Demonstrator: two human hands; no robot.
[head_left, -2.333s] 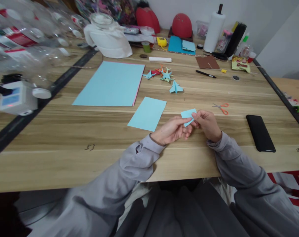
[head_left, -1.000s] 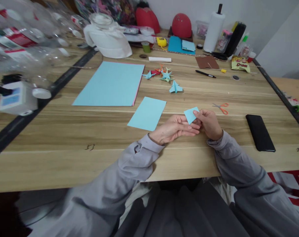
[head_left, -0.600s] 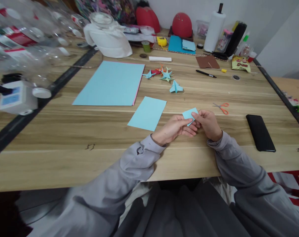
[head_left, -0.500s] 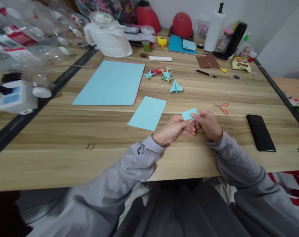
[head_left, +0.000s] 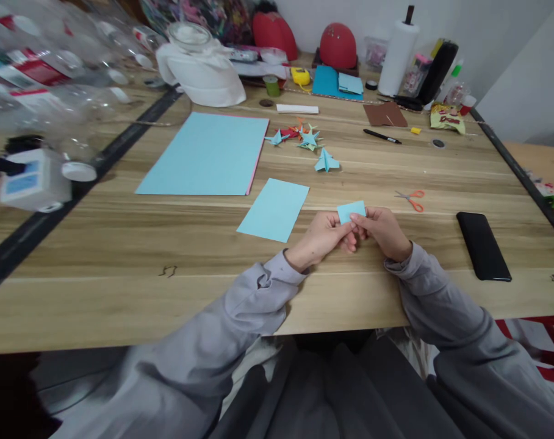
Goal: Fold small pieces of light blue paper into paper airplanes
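A small piece of light-blue paper is held between both hands above the front part of the table. My left hand pinches its lower left edge between thumb and fingers. From the other side my right hand grips it, the thumb lying across its front; the two thumbs nearly meet. Some fingers are hidden behind the paper. Left of the hands lies a flat light-blue sheet. Beyond them sits a folded blue paper plane, near a cluster of small folded paper figures.
Orange-handled scissors and a black phone lie to the right. A stack of large blue sheets is at the left. Farther back are a black pen, brown paper and a yellow tape measure. Plastic bottles crowd the far left.
My right thumb has slid slightly left and down along the small paper, leaving more of its upper face showing. Both hands still hold it in nearly the same place.
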